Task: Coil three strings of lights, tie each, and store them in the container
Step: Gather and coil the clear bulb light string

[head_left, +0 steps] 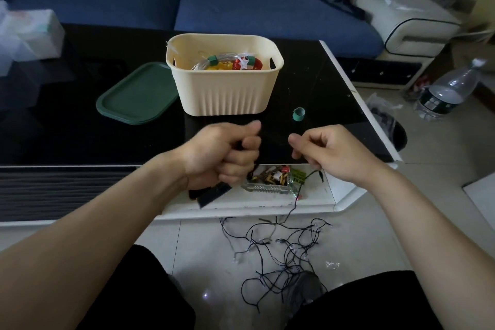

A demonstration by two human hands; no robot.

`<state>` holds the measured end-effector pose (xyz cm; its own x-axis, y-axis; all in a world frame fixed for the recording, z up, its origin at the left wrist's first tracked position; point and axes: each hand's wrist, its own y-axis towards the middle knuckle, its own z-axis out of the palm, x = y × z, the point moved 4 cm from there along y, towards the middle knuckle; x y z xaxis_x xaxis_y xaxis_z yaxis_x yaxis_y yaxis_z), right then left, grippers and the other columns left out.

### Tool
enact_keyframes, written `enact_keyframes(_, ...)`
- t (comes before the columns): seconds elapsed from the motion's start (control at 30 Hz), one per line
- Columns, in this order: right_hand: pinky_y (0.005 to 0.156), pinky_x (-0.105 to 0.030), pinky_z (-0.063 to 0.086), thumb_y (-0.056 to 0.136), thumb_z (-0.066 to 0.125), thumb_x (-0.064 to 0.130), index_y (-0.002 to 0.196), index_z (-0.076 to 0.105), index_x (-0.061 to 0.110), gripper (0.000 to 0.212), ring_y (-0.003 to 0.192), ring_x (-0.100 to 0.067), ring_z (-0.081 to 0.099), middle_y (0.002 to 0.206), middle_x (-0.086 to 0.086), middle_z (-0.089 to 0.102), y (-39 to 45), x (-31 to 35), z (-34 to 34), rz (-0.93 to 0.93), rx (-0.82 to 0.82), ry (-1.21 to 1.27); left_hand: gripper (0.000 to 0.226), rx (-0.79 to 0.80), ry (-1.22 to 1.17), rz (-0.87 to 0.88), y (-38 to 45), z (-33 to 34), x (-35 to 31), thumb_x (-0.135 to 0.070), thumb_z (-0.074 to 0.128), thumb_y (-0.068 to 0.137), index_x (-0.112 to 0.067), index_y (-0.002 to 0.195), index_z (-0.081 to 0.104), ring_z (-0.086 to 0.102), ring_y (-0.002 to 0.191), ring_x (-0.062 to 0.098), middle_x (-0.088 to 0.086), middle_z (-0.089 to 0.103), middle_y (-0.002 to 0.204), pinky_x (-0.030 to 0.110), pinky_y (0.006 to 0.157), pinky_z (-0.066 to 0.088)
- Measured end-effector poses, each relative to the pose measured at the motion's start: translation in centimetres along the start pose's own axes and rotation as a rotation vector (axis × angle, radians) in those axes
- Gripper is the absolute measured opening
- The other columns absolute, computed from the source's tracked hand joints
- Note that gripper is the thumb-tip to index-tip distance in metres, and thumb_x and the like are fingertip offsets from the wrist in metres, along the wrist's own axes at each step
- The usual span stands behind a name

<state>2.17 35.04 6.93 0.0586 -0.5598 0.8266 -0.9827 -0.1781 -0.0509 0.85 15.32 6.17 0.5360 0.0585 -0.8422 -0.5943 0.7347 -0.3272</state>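
- Gripping a black battery box (214,191), the left hand (222,153) has its fingers curled tight round it at the near edge of the glossy black coffee table (321,83); only the box's lower end shows below the fist.
- Right hand (332,153): thumb and fingers curled and pinched on the thin black wire light string (284,252), which runs down from this hand.
- The rest of that string lies in a loose tangle on the pale tiled floor (375,236), near the person, between the knees.
- Cream ribbed plastic container (225,94) stands on the table, far of both hands; inside are coiled clear light strings (214,61) bound with green ties, plus red and yellow items.
- Dark green rounded plastic lid (134,96) lies flat, touching the container's left side.
- Small green tie loop (298,114) rests on the table, right of the container, far of the right hand.
- Clear glass dish (267,182) of small items sits on the white lower shelf.
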Motion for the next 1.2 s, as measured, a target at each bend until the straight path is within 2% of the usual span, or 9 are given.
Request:
enact_keyframes(0.13,0.054,-0.012,0.046,0.102,0.052,0.038,0.079,0.07,0.011,0.04,0.051,-0.009,0.05,0.055,-0.003,0.048,0.1,-0.2,0.0,0.09,-0.029,0.032,0.042,-0.082,-0.246,0.159,-0.5,-1.1,-1.7,-0.041,0.033,0.101,-0.014,0.077,0.054,0.011,0.046,0.009,-0.007,0.024,0.052,0.022,0.042,0.015)
enact_keyframes(0.27,0.066,-0.037,0.054,0.102,0.053,0.036,0.081,0.071,0.023,0.031,0.059,-0.018,0.054,0.058,0.001,0.052,0.3,-0.7,1.5,0.106,0.058,-0.058,0.059,-0.094,-0.306,0.227,-0.5,-1.1,-2.1,-0.045,0.024,0.102,0.001,0.115,0.059,0.035,0.055,0.012,-0.001,0.041,0.068,0.025,0.054,0.036)
enact_keyframes(0.4,0.053,-0.026,0.041,0.102,0.055,0.033,0.089,0.072,0.029,0.022,0.051,-0.006,0.05,0.061,0.012,0.061,-0.1,0.0,4.4,0.064,0.196,-0.196,0.052,-0.096,-0.327,0.254,-0.4,-0.4,-2.0,-0.028,0.024,0.104,0.012,0.126,0.05,0.07,0.094,0.026,0.019,0.07,0.106,0.038,0.084,0.059)
enact_keyframes(0.5,0.059,-0.031,0.047,0.101,0.055,0.035,0.092,0.071,0.029,0.02,0.063,-0.009,0.061,0.075,0.004,0.069,-0.8,1.2,6.7,-0.006,0.277,-0.253,0.043,-0.105,-0.308,0.274,-0.4,-0.1,-2.0,-0.012,0.028,0.105,0.016,0.134,0.041,0.066,0.112,0.037,0.029,0.065,0.121,0.043,0.091,0.057)
enact_keyframes(0.67,0.052,-0.021,0.037,0.103,0.053,0.033,0.088,0.068,0.018,0.026,0.053,-0.006,0.049,0.063,0.003,0.06,-1.6,3.2,9.0,-0.128,0.305,-0.291,0.032,-0.183,-0.185,0.28,-0.1,-0.1,-1.4,-0.008,0.034,0.106,0.009,0.13,0.047,0.071,0.103,0.031,0.022,0.071,0.114,0.035,0.083,0.06)
enact_keyframes(0.8,0.053,-0.016,0.036,0.102,0.055,0.035,0.077,0.065,0.017,0.033,0.051,-0.006,0.047,0.056,0.007,0.052,-2.2,4.3,8.3,-0.144,0.291,-0.224,0.024,-0.218,0.057,0.239,0.0,-0.5,-0.8,-0.01,0.044,0.103,0.003,0.116,0.059,0.071,0.075,0.014,0.014,0.074,0.092,0.023,0.069,0.058)
enact_keyframes(0.9,0.065,-0.013,0.044,0.101,0.057,0.035,0.084,0.074,0.017,0.03,0.057,0.004,0.053,0.055,0.016,0.055,-2.5,4.4,6.9,-0.115,0.307,-0.129,0.028,-0.239,0.26,0.235,0.0,-0.4,-0.9,-0.01,0.047,0.101,0.008,0.092,0.067,0.069,0.093,0.001,0.02,0.072,0.1,0.02,0.071,0.056)
enact_keyframes(1.03,0.057,-0.022,0.048,0.096,0.066,0.022,0.089,0.077,0.012,0.017,0.058,-0.008,0.06,0.061,0.007,0.064,-2.7,4.4,6.1,-0.155,0.262,-0.195,0.028,-0.286,0.326,0.227,0.2,-0.3,-1.0,-0.014,0.043,0.105,0.005,0.117,0.06,0.071,0.067,0.015,0.016,0.074,0.084,0.024,0.064,0.058)
enact_keyframes(1.2,0.06,-0.042,0.054,0.093,0.069,0.029,0.083,0.076,0.019,0.015,0.06,-0.025,0.066,0.066,-0.006,0.069,-2.0,3.9,4.1,-0.145,0.113,-0.137,0.042,-0.314,0.547,0.121,0.8,-0.3,0.1,-0.025,0.034,0.108,0.008,0.109,0.061,0.068,0.06,0.023,0.016,0.072,0.074,0.03,0.062,0.058)
